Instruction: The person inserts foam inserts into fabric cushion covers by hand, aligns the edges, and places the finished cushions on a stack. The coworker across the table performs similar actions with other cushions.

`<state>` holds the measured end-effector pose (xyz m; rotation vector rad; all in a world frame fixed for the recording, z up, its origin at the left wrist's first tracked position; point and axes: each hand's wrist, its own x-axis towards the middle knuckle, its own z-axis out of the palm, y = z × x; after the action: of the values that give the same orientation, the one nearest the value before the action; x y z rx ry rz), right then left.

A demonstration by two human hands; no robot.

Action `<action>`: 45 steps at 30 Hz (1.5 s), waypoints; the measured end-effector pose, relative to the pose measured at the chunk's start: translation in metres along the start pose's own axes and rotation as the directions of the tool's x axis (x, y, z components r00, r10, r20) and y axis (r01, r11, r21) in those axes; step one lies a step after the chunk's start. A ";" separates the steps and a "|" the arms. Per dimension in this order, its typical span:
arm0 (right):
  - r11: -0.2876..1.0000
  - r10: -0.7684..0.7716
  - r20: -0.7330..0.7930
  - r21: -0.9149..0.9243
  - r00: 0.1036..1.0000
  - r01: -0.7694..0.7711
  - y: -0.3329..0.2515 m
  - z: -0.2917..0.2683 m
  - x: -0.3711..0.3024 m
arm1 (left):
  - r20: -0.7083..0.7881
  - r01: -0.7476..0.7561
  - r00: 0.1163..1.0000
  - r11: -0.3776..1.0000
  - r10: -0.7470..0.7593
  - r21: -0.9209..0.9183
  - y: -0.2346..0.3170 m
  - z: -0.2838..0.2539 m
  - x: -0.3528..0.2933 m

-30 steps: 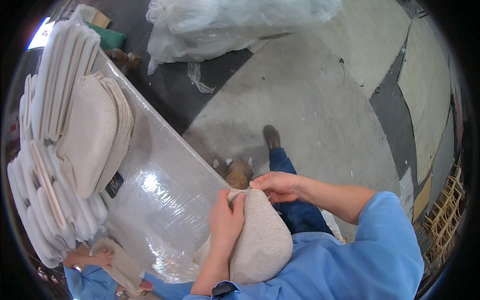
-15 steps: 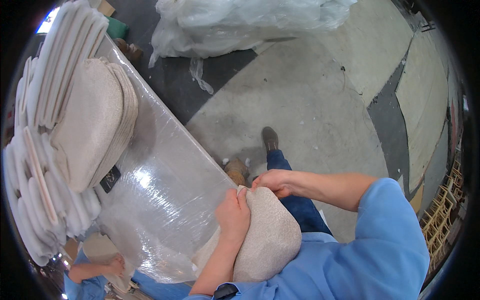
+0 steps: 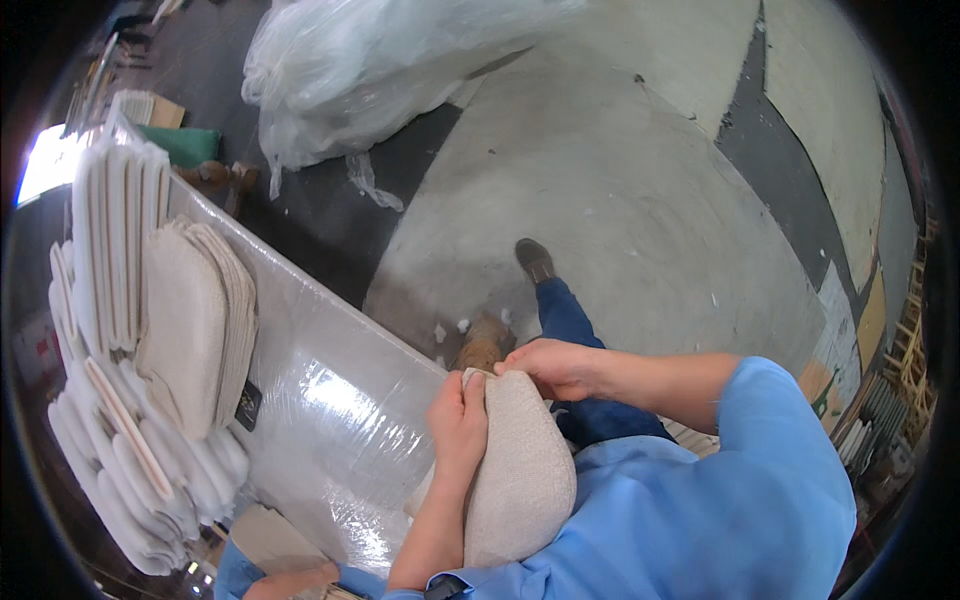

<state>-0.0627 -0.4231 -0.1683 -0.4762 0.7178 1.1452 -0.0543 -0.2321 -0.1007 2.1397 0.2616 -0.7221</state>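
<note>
Workshop, apparently for padded textile goods, to judge by materials kept in bulk: layered white padding and a pile of matching beige fabric pieces on a long desk sheathed in clear film. Beyond the desk lies a large bundle in translucent plastic. White scraps dot the worn grey floor, and a pale framework shows at the right margin. At lower left, a co-worker's forearm shows beside another beige piece

Rough, matt cloth on this beige cover, the tabletop gleaming in glossy plastic, that sheeting crinkly, translucent plastic!
</note>
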 end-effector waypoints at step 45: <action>0.550 -0.723 -0.408 0.150 0.558 0.822 0.038 -0.039 -0.047 | 0.244 -0.142 0.948 0.959 0.203 -0.244 0.026 0.053 -0.004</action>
<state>-0.1195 -0.4670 -0.1603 -0.6088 0.8102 0.0678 -0.0677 -0.2895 -0.1066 1.8025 0.0074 -0.8259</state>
